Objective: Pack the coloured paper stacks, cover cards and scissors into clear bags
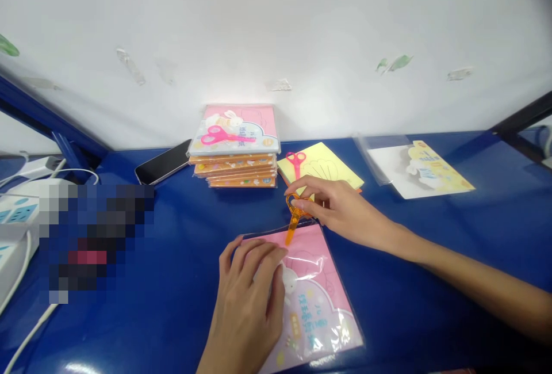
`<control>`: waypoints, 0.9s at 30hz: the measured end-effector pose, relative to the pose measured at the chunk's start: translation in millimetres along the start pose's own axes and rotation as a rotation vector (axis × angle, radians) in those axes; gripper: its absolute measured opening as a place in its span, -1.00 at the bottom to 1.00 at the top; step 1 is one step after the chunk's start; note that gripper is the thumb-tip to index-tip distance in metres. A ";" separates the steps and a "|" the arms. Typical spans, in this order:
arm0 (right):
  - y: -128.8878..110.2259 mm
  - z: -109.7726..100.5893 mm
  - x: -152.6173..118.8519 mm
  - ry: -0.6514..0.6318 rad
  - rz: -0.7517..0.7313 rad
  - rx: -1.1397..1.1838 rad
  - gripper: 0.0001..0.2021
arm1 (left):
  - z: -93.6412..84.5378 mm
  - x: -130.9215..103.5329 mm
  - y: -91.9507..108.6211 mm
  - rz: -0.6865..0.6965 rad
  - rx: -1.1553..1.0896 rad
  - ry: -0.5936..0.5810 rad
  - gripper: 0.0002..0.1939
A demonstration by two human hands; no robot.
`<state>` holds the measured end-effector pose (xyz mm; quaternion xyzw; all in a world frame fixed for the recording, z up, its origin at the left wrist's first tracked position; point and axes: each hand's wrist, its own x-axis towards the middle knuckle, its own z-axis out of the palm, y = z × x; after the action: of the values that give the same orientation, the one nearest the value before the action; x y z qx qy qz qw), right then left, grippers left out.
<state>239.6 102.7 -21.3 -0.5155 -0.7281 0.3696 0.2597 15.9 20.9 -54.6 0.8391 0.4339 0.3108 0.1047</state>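
Right fingers [317, 187] are pinching orange plastic scissors [293, 228], probably light, sensibly by the loops; left fingers [254, 259] are covering a flat, pink plastic packet [317, 276].

The left hand [250, 293] is palm down, its back showing, with the left fingers [254, 250] side by side, bent at the knuckles and pointing away from the body; the left thumb [276, 305] lies nearer than their tips. Beyond them and to their right, the right hand [334, 204] is turned sideways, its right fingers [313, 184] curled into a pinch. Behind these, the right wrist [394, 239] is nearly straight, and the bare right forearm [474, 282] slants toward the body.
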 end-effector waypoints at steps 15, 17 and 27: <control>-7.1 7.4 -4.7 -0.124 0.119 0.266 -0.84 | -3.2 -1.4 2.8 -0.031 0.027 -0.033 -0.59; -7.3 6.9 -4.5 -0.111 0.121 0.272 -0.85 | -3.5 -1.8 3.0 -0.077 0.057 -0.049 -0.59; -2.3 0.9 -3.2 -0.030 0.096 0.238 -0.81 | -1.7 -4.3 1.2 -0.113 0.132 -0.087 -0.52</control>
<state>238.7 98.9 -20.0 -0.5096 -0.6575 0.4730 0.2902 13.8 16.6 -54.6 0.8311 0.4952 0.2381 0.0853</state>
